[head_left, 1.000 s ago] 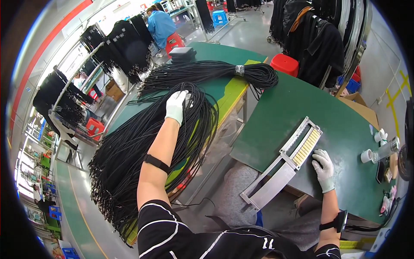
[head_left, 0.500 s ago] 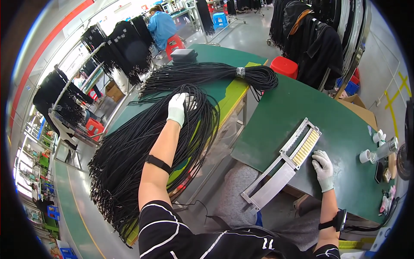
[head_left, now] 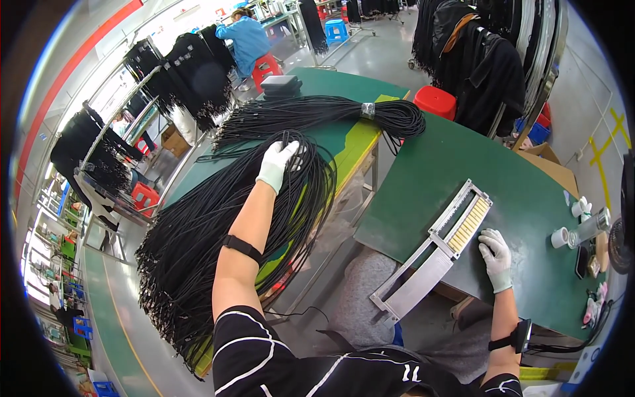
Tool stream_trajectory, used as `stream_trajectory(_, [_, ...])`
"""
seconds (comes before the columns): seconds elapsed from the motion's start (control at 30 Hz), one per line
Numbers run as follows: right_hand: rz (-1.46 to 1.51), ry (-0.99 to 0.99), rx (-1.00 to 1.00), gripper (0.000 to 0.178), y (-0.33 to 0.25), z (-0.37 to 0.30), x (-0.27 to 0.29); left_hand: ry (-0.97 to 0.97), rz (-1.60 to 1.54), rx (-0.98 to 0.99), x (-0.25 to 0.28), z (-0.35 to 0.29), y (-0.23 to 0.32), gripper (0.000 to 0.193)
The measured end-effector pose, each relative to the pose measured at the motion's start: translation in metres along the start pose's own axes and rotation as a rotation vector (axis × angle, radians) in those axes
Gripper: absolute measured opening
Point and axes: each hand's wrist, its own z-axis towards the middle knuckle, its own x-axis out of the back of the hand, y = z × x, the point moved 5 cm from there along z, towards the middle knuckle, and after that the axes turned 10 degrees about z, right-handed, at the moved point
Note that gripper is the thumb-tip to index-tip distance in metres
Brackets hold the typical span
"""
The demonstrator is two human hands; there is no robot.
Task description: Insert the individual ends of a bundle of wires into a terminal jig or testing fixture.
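My left hand [head_left: 279, 163], in a white glove, is closed on black cables [head_left: 218, 205] at the looped top of a large loose bundle. The fingertips are partly hidden among the cables. Their metal-tipped ends fan out toward the near left. My right hand [head_left: 495, 259], also gloved, rests on the green table [head_left: 410, 178] with loosely bent fingers and nothing visible in it. Just left of it lies a long metal fixture [head_left: 440, 251] with a row of yellowish slots, its near end jutting past the table edge.
A tied cable bundle [head_left: 317, 112] lies behind the loose one. Dark flat boxes [head_left: 281, 86] sit farther back. A red stool [head_left: 435, 102] stands beyond the table. Small jars [head_left: 561, 238] and a phone [head_left: 581, 262] are at the right. A person in blue [head_left: 246, 43] sits far off.
My left hand has shifted slightly, its fingers now drawn together toward the upper right over the cables. My right hand and the fixture have stayed in place.
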Motion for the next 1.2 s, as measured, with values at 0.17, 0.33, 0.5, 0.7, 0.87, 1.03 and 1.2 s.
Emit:
stream_trajectory(0.17, [0.016,0.003,-0.012,0.02,0.0,0.0,0.0,-0.076,0.224,0.009,0.004,0.008,0.011,0.02])
stream_trajectory(0.33, [0.017,0.004,-0.002,0.019,-0.001,0.001,0.0,-0.086,0.263,0.183,0.019,0.027,0.016,0.029])
stream_trajectory(0.5, [0.038,0.018,0.005,0.019,-0.004,-0.001,0.001,0.146,1.369,-0.147,-0.005,0.03,0.032,0.041])
stream_trajectory(0.7, [0.067,0.024,-0.016,0.019,-0.003,-0.002,0.004,-0.004,1.631,0.006,-0.025,0.033,0.023,0.046])
stream_trajectory(0.87, [0.098,0.025,0.001,0.017,-0.007,0.001,0.002,0.028,1.277,0.113,0.017,0.05,0.013,0.041])
stream_trajectory(1.03, [0.182,0.024,-0.013,0.019,0.004,-0.001,0.003,-0.031,0.44,0.198,0.048,0.025,0.055,0.033])
stream_trajectory(1.2, [0.769,0.344,-0.293,0.026,0.019,0.014,0.015,-0.141,-0.44,0.245,0.071,-0.051,0.109,0.026])
